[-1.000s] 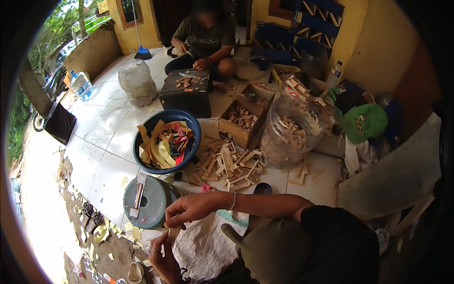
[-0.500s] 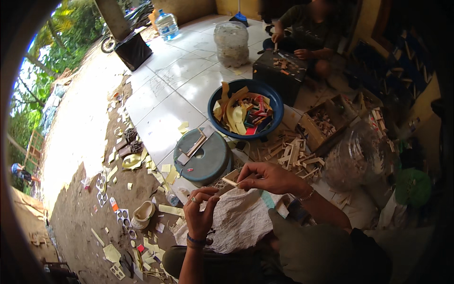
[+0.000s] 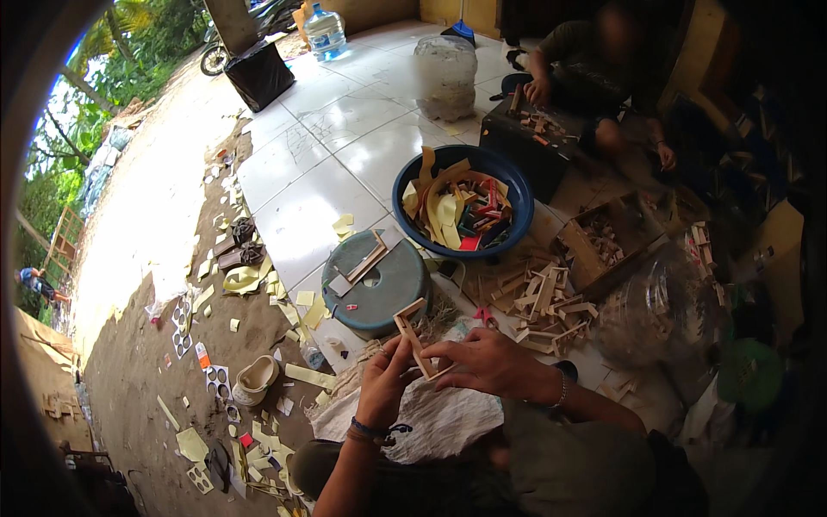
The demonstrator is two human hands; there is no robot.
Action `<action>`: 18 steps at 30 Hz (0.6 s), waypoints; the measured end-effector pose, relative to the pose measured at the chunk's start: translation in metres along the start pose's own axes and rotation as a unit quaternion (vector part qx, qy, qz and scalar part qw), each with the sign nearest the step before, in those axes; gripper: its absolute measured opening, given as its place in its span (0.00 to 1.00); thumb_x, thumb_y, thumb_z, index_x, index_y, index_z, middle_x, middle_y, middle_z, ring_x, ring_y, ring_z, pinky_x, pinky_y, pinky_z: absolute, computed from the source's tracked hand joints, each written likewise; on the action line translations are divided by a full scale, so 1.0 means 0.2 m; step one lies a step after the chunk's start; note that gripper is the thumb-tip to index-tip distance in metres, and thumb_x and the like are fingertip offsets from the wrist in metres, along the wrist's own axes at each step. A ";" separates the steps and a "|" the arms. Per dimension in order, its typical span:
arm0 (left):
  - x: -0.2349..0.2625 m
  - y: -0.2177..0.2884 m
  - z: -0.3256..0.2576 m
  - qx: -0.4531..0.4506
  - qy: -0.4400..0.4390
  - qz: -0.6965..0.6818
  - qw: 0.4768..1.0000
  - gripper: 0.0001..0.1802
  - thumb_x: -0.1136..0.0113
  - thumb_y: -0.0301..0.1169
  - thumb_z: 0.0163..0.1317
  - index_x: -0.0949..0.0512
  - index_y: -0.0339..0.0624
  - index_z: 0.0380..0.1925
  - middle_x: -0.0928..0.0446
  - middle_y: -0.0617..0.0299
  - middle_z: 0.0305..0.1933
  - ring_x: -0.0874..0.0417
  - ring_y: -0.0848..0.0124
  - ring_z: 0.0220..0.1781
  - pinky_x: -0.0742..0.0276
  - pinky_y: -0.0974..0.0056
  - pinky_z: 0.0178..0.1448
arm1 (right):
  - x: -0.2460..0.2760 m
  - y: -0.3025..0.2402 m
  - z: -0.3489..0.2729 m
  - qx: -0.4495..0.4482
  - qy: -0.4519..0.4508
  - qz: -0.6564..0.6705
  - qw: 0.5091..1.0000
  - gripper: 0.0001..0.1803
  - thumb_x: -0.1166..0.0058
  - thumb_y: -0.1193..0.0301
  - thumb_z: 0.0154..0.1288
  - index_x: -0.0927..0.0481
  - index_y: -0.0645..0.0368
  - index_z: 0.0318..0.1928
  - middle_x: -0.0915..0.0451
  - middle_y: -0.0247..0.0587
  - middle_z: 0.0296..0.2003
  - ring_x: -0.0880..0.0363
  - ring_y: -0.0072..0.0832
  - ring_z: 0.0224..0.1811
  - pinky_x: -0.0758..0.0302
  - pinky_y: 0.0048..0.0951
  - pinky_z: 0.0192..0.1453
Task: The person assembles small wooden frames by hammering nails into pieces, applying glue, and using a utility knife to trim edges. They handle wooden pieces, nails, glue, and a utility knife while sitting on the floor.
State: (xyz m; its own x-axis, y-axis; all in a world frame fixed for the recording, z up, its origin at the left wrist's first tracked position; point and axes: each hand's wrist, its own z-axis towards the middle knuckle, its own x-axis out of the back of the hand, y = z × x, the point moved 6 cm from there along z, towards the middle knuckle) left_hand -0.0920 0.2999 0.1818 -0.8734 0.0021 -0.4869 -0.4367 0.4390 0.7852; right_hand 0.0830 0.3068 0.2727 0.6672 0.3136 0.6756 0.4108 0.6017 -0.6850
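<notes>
A small wooden frame (image 3: pixel 410 334), a long strip with short crosspieces at its ends, is held upright and slightly tilted above my lap. My left hand (image 3: pixel 383 383) pinches its side between thumb and fingers. At its lower end my right hand (image 3: pixel 491 369) has it between bent fingers and thumb. Under the hands a white cloth sack (image 3: pixel 448 420) covers my lap. Just beyond stands an upturned grey-green round tub (image 3: pixel 396 297) with another wooden frame (image 3: pixel 369 258) lying on a flat strip on top.
A blue basin (image 3: pixel 401 194) holds yellow strips and coloured pieces. Right of it lie a heap of wooden frames (image 3: pixel 543 293) and a wooden crate (image 3: pixel 586 258). A co-worker sits behind a dark box (image 3: pixel 517 159). Scraps and a pale shoe (image 3: pixel 257 379) litter the ground at left.
The wooden frame has turned from edge-on and nearly level to upright, showing its open side. My left hand has shifted right. The co-worker's one hand has moved off the dark box.
</notes>
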 end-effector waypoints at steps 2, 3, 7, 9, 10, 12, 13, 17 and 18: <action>0.00 0.00 0.00 -0.011 -0.009 0.000 1.000 0.21 0.45 0.43 0.79 0.24 0.42 0.63 0.17 0.62 0.54 0.15 0.72 0.52 0.18 0.63 0.55 | 0.01 0.00 -0.01 0.014 -0.002 -0.016 1.000 0.30 0.35 0.49 0.67 0.25 0.49 0.63 0.14 0.40 0.46 0.16 0.38 0.38 0.24 0.37 0.48; 0.02 0.00 0.00 -0.014 0.011 -0.012 1.000 0.21 0.44 0.42 0.79 0.24 0.41 0.63 0.17 0.61 0.54 0.15 0.71 0.53 0.17 0.62 0.56 | 0.01 0.01 -0.01 0.014 0.008 -0.017 1.000 0.30 0.35 0.49 0.67 0.25 0.50 0.63 0.14 0.42 0.45 0.17 0.41 0.37 0.24 0.38 0.47; 0.01 0.05 -0.01 -0.071 0.021 -0.022 0.997 0.22 0.44 0.40 0.79 0.28 0.42 0.66 0.18 0.54 0.59 0.14 0.64 0.56 0.17 0.59 0.57 | 0.02 0.05 -0.02 -0.028 0.063 -0.002 0.998 0.27 0.39 0.51 0.71 0.27 0.54 0.61 0.19 0.48 0.44 0.18 0.50 0.37 0.23 0.46 0.45; 0.00 0.06 -0.01 -0.083 0.033 -0.026 0.996 0.22 0.43 0.40 0.79 0.28 0.42 0.65 0.19 0.52 0.61 0.14 0.63 0.57 0.17 0.59 0.58 | 0.01 0.09 -0.02 -0.071 0.076 0.002 0.995 0.29 0.39 0.51 0.72 0.29 0.56 0.62 0.21 0.52 0.48 0.17 0.52 0.42 0.21 0.49 0.47; -0.01 0.07 -0.01 -0.093 0.021 -0.034 0.995 0.22 0.43 0.39 0.79 0.29 0.42 0.66 0.19 0.52 0.62 0.14 0.63 0.57 0.17 0.59 0.58 | 0.01 0.10 -0.03 -0.078 0.089 -0.002 0.993 0.29 0.40 0.51 0.72 0.29 0.57 0.62 0.22 0.52 0.48 0.17 0.53 0.44 0.21 0.49 0.48; -0.02 0.07 -0.01 -0.108 0.014 -0.014 0.994 0.24 0.43 0.39 0.79 0.31 0.42 0.68 0.20 0.51 0.63 0.14 0.61 0.58 0.17 0.58 0.59 | 0.02 0.11 -0.03 -0.100 0.102 0.008 0.990 0.28 0.40 0.51 0.72 0.28 0.58 0.60 0.20 0.52 0.47 0.16 0.51 0.46 0.20 0.47 0.48; -0.01 0.07 0.00 -0.103 0.016 -0.011 0.995 0.25 0.43 0.40 0.78 0.32 0.45 0.70 0.21 0.53 0.64 0.15 0.61 0.60 0.19 0.57 0.60 | 0.01 0.12 -0.03 -0.106 0.097 0.019 0.989 0.28 0.40 0.51 0.72 0.28 0.58 0.60 0.19 0.52 0.47 0.16 0.50 0.46 0.20 0.47 0.47; -0.01 0.07 0.02 -0.112 0.016 0.002 0.994 0.28 0.42 0.41 0.78 0.34 0.51 0.74 0.22 0.56 0.67 0.16 0.61 0.62 0.23 0.56 0.63 | 0.01 0.15 -0.04 -0.162 0.052 0.058 0.984 0.23 0.41 0.52 0.74 0.24 0.56 0.56 0.15 0.50 0.43 0.14 0.48 0.46 0.22 0.46 0.49; -0.02 0.07 0.03 -0.115 0.007 0.006 0.993 0.29 0.42 0.41 0.78 0.34 0.50 0.74 0.23 0.56 0.67 0.16 0.61 0.63 0.22 0.56 0.62 | 0.00 0.15 -0.04 -0.182 0.036 0.068 0.980 0.23 0.42 0.51 0.75 0.23 0.55 0.56 0.14 0.49 0.43 0.14 0.47 0.46 0.23 0.46 0.51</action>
State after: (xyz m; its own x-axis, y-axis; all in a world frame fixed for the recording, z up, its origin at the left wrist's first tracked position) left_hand -0.0932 0.3111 0.1927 -0.8808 -0.0067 -0.4735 -0.4629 0.2226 0.8580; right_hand 0.1016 0.3191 0.2497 0.7675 0.3122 0.5599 0.5014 0.2519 -0.8277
